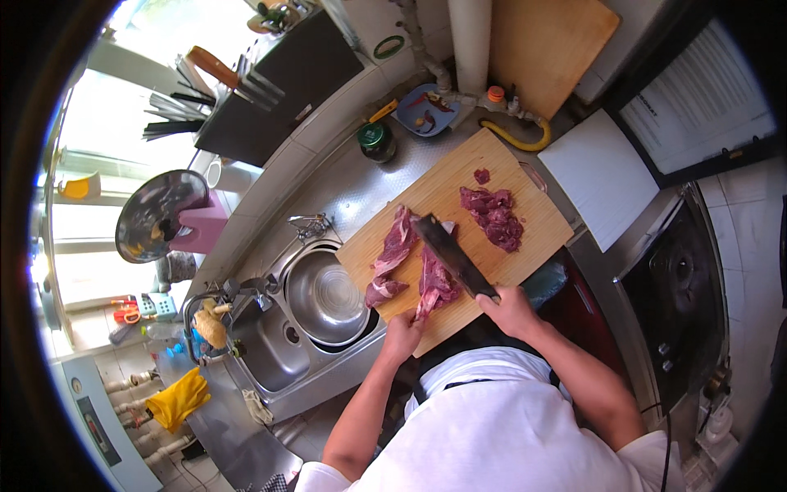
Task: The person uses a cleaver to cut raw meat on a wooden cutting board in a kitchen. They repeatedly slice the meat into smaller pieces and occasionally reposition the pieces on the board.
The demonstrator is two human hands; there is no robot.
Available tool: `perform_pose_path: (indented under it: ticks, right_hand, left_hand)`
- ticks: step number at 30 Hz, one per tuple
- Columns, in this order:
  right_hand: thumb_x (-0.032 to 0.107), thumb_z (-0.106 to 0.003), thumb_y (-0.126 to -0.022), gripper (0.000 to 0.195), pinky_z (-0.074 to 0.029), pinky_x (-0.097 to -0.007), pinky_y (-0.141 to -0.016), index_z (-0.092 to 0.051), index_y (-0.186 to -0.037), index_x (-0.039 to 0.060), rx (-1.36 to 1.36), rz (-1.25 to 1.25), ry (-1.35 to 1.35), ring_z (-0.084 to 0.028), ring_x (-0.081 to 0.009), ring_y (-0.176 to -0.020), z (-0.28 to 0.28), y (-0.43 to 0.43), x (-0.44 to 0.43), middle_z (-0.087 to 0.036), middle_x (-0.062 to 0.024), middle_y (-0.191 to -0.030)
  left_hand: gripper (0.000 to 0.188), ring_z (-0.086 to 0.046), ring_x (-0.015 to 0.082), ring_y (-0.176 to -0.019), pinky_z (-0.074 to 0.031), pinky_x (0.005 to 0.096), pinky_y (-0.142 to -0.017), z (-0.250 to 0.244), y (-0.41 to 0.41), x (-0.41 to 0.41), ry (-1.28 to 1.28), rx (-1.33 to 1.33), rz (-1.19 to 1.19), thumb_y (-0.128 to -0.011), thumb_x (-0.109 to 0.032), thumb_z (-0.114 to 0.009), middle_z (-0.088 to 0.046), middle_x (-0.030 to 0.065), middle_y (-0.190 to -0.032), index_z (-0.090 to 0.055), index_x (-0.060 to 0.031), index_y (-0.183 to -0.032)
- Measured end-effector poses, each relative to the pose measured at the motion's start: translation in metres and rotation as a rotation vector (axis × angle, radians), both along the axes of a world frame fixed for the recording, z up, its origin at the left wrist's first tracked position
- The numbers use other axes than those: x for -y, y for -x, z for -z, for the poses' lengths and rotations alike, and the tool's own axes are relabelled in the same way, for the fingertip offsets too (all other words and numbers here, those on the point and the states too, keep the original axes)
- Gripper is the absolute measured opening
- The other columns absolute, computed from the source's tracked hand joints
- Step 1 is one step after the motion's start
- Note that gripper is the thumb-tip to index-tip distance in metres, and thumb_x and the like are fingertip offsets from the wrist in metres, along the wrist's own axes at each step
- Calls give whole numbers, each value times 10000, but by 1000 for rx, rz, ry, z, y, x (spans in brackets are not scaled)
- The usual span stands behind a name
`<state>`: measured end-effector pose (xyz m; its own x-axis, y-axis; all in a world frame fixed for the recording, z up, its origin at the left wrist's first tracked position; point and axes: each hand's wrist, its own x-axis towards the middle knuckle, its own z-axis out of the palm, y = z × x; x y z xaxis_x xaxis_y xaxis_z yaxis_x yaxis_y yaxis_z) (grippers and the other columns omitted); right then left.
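Note:
My right hand [511, 311] grips the handle of a dark-bladed cleaver [454, 253], whose blade slants across the upper part of a piece of raw red meat [435, 277]. The near end of that piece is pinched in my left hand [403, 335]. Under the meat lies a wooden cutting board [541, 215]. To the left on the board rests another long strip of meat [393, 246] with pale fat. A pile of cut meat [497, 218] sits on the right side, with one small bit [482, 176] beyond it. The blade hides part of the middle piece.
Left of the board is a steel sink [273, 350] with a metal basin [326, 295]. Behind stand a green-lidded jar [376, 142] and a blue plate [439, 123] holding dried chillies. A yellow hose [522, 144] curves near a white panel [605, 178]; a gas stove [676, 289] lies to the right.

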<state>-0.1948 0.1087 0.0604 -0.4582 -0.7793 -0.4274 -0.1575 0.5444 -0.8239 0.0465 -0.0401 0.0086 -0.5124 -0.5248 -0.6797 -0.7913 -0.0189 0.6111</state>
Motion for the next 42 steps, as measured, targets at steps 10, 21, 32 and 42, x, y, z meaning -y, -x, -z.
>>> perform_pose_path:
  ticks: [10,21,32,42]
  right_hand:
    - [229,-668,-939,224,-578,-533,-679,-688,-1089,64,-293,-287,-32,-711,-426,-761,19,-36,-39,-720,-204,-806]
    - [195,-706,-884,352,-597,-528,-654,-639,-1191,37,-541,-411,-107,-734,-397,-733,9,-48,-51,-740,-196,-816]
    - [178,-719,-885,349,-595,-517,-682,-660,-1189,16,-586,-518,-256,-736,-403,-751,1,-44,-5,-741,-213,-829]
    - [230,-666,-936,290,-594,-509,-726,-703,-1153,42,-557,-297,-41,-735,-409,-798,34,-39,29,-741,-218,-844]
  left_hand:
    - [308,-686,242,-756,-547,422,-739,12,30,3,-75,-55,-222,-982,-234,-652,-676,149,-766,-693,47,-1100]
    - [247,-690,495,-988,-541,511,-816,8,31,-23,157,-182,-107,-960,-138,-625,-692,343,-977,-712,51,-1092]
    - [232,-686,504,-849,-543,570,-771,12,30,-25,270,-229,47,-953,-182,-622,-689,324,-900,-703,-5,-1081]
    - [172,-677,487,-759,-524,583,-697,-2,26,-20,355,-190,91,-964,-176,-609,-686,287,-817,-656,-47,-1066]
